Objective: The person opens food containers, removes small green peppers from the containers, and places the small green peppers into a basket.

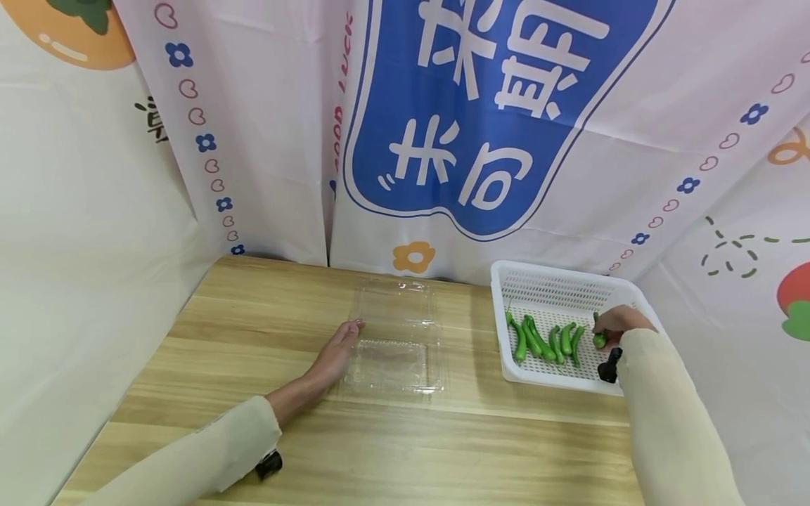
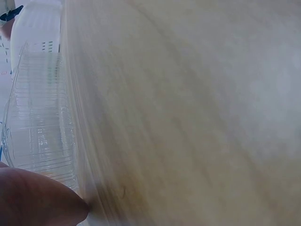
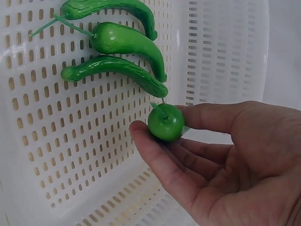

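In the head view my right hand [image 1: 621,322] reaches into a white plastic basket [image 1: 557,270] and pinches a green pepper [image 3: 165,123] between thumb and fingers. The right wrist view shows the pepper's stem end facing the camera. Other green peppers [image 1: 534,339] lie in a loose row on the basket floor, left of this hand. A clear plastic clamshell box [image 1: 391,364] stands on the table with its lid [image 1: 394,301] folded back. My left hand [image 1: 332,358] lies along the box's left side with extended fingers, the thumb close to the wall; most of it is hidden in the left wrist view.
The wood-grain table [image 1: 380,457] bears both containers, the basket at the right and the box near the middle. A white printed curtain [image 1: 278,140] hangs along the back edge, and white sheets [image 1: 76,246] flank both sides.
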Action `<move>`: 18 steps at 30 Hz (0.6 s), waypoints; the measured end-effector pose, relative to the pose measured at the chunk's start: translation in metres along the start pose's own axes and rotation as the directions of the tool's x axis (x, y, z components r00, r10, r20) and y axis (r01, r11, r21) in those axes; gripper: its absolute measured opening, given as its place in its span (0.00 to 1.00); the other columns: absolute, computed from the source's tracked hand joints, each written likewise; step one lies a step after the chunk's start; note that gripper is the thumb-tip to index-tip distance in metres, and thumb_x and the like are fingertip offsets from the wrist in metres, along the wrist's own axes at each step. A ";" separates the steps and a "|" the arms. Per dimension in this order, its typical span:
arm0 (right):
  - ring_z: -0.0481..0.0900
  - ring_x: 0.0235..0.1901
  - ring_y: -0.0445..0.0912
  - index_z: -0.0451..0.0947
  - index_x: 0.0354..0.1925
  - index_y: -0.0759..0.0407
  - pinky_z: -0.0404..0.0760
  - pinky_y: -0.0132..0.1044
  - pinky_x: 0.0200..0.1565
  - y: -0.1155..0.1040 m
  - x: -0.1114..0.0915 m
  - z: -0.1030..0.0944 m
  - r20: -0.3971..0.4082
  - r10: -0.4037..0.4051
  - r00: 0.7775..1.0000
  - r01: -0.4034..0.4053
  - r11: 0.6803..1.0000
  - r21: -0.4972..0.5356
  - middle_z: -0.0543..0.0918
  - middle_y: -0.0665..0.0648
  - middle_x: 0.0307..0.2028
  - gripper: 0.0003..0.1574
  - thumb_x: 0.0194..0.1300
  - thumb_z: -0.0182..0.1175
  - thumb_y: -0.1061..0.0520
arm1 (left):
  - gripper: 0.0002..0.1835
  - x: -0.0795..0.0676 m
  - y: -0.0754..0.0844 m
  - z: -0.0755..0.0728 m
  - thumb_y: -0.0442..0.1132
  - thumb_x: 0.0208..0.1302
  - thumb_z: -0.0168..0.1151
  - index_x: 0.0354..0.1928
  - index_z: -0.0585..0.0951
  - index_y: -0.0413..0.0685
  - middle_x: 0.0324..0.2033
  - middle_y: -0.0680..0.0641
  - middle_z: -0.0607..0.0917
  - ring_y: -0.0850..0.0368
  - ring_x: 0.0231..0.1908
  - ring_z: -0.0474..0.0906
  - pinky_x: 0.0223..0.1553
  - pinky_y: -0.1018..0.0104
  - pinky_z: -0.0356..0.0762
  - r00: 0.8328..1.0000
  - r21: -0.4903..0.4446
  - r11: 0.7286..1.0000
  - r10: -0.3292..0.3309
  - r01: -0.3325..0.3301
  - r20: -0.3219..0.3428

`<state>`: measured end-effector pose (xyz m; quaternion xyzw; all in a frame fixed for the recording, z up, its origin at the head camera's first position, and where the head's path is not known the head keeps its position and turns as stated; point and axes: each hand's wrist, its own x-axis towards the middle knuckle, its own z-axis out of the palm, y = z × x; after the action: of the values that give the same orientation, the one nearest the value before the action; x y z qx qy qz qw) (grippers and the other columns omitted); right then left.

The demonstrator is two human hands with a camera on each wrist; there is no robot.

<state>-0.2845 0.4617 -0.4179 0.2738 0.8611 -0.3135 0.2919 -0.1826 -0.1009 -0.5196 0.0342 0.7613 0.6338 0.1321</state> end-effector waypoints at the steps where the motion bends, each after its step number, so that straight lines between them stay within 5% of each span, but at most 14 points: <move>1: 0.85 0.21 0.41 0.77 0.39 0.74 0.90 0.32 0.37 0.000 -0.002 0.001 -0.001 0.001 1.000 -0.001 1.000 -0.007 0.83 0.56 0.21 0.11 0.75 0.56 0.64 | 0.30 0.000 0.000 0.000 0.51 0.89 0.30 0.80 0.59 0.40 0.81 0.36 0.58 0.34 0.82 0.46 0.81 0.38 0.43 1.000 -0.002 1.000 -0.003 0.003 -0.002; 10: 0.86 0.30 0.44 0.78 0.40 0.72 0.84 0.35 0.41 0.000 -0.006 0.002 0.105 -0.071 0.992 0.087 0.983 -0.160 0.84 0.55 0.27 0.14 0.78 0.53 0.61 | 0.31 0.000 0.000 -0.001 0.52 0.89 0.30 0.81 0.59 0.39 0.81 0.36 0.59 0.34 0.82 0.48 0.81 0.38 0.44 1.000 -0.012 1.000 -0.004 0.004 -0.005; 18: 0.81 0.37 0.47 0.80 0.40 0.69 0.83 0.39 0.43 -0.002 0.002 0.003 0.081 -0.007 0.997 0.022 0.983 -0.185 0.82 0.57 0.31 0.15 0.77 0.56 0.56 | 0.31 -0.001 0.001 0.000 0.52 0.89 0.31 0.81 0.59 0.40 0.81 0.36 0.59 0.34 0.82 0.48 0.81 0.37 0.43 1.000 -0.021 1.000 -0.021 0.021 -0.006</move>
<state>-0.2862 0.4588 -0.4210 0.2262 0.8761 -0.2450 0.3482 -0.1822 -0.1012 -0.5183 0.0231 0.7555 0.6403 0.1369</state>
